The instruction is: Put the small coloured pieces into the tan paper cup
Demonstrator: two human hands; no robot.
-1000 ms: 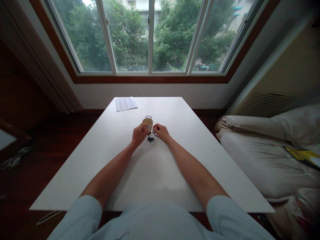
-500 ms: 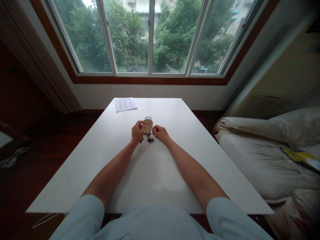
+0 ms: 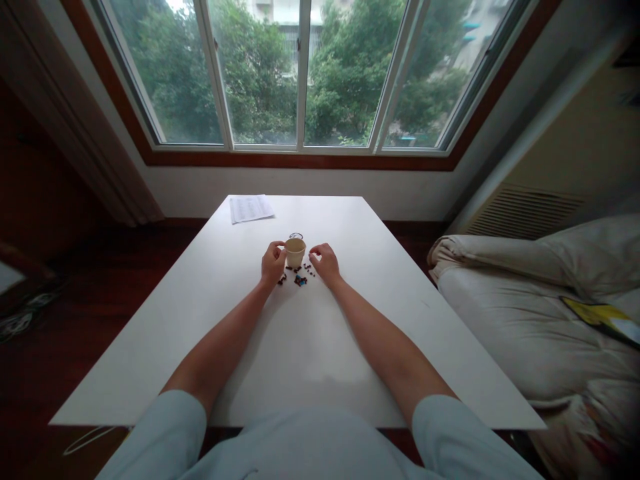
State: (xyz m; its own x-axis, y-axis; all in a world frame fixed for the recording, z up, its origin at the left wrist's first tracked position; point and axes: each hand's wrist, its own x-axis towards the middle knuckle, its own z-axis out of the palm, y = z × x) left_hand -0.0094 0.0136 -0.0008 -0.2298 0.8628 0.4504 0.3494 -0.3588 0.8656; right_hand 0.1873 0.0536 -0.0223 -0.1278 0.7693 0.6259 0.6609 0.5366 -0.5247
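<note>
A small beige cup (image 3: 295, 255) stands upright on the white table, a thin dark-rimmed ring (image 3: 297, 235) just behind it. My left hand (image 3: 273, 263) is at the cup's left side, its thumb and forefinger apart by the rim; whether they touch the cup is unclear. To the right of the cup is my right hand (image 3: 326, 264), fingers curled and tips drawn together; anything between them is too small to make out. Small dark beads (image 3: 309, 268) lie in front of the cup and near the right hand. Among them is a little cluster with blue pieces (image 3: 301, 281).
Printed sheets of paper (image 3: 251, 209) lie at the table's far left corner. The white table (image 3: 310, 360) stands before a window (image 3: 300, 80). A beige couch (image 3: 495, 313) is along the right, with a yellow and black item (image 3: 600, 313) on it.
The small blue piece at my left fingertips by the cup's rim is no longer seen, and those fingers have parted. My right hand has drawn slightly right, away from the cup.
</note>
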